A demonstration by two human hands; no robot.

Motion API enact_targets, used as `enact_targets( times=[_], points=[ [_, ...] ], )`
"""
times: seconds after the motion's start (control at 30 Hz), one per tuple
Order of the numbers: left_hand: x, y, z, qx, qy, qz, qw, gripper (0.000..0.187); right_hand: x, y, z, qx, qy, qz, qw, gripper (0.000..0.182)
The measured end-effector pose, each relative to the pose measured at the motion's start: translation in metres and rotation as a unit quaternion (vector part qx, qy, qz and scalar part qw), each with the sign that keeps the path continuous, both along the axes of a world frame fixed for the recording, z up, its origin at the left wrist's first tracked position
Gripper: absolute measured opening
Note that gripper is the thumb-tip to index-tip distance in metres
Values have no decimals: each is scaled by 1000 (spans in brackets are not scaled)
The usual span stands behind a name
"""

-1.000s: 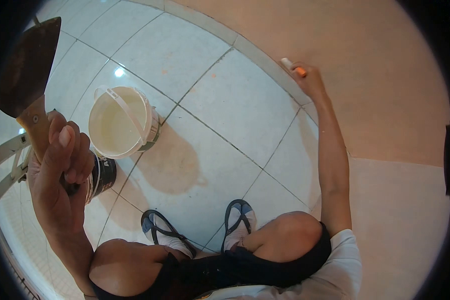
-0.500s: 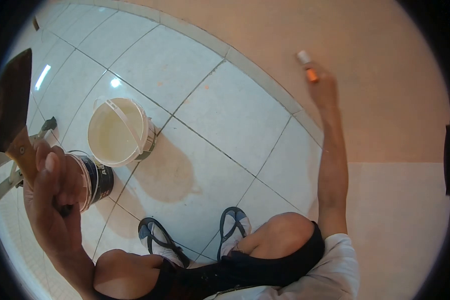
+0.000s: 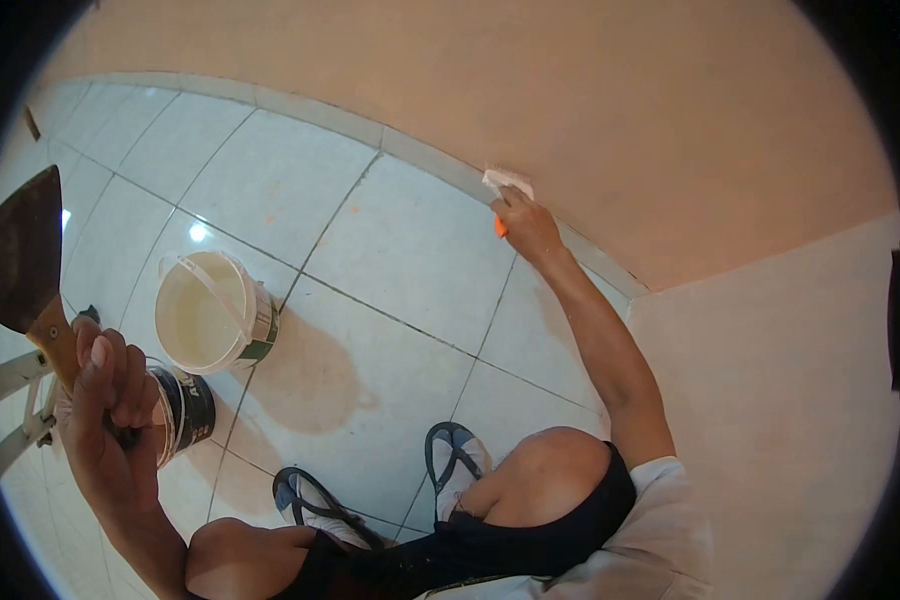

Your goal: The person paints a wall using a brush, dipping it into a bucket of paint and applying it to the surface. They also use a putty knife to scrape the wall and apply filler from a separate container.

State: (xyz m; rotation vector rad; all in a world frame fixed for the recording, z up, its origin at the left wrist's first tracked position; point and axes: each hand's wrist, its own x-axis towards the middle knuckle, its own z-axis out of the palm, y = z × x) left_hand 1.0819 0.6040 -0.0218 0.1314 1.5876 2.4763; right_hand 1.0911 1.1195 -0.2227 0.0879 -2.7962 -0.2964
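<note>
My left hand (image 3: 110, 390) is closed around the wooden handle of a broad putty knife (image 3: 22, 250), its dark, stained blade pointing up. At the low edge of the peach wall (image 3: 670, 130), my right hand (image 3: 530, 235) grips an orange-handled putty knife (image 3: 501, 227). Its working end is mostly hidden by the fingers. A whitish smear of filler (image 3: 510, 184) shows on the wall by the fingertips, just above the skirting tiles (image 3: 425, 158).
A white bucket (image 3: 210, 310) with pale contents and a raised handle stands on the tiled floor (image 3: 400, 260). Beside it is a dark-labelled bucket (image 3: 188, 410), partly behind my left hand. Ladder legs (image 3: 15, 385) stand at far left. My sandalled feet (image 3: 455, 460) are below; a paler wall (image 3: 780, 400) rises at right.
My right hand has moved left and down along the wall to the skirting, where a white smear now shows. The view has tilted; my left hand still holds the broad putty knife.
</note>
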Motion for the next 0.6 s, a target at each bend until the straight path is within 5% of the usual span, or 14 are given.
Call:
enact_targets(
  times=[0.13, 0.27, 0.37, 0.53, 0.6],
  points=[
    [3, 7, 1, 12, 1, -9, 1000, 18, 14, 26, 79, -143, 26, -59, 988, 21],
    [0, 14, 1, 18, 4, -27, 999, 19, 38, 17, 188, 35, 252, -38, 966, 23],
    [1, 18, 2, 26, -3, -30, 999, 19, 45, 9, 212, 209, 279, -73, 934, 22],
    [2, 13, 4, 46, 3, -22, 999, 19, 51, 31, 79, 203, 80, -81, 972, 15],
    [2, 10, 3, 33, 12, -12, 999, 20, 66, 21, 55, 77, -60, -62, 993, 16]
  ],
)
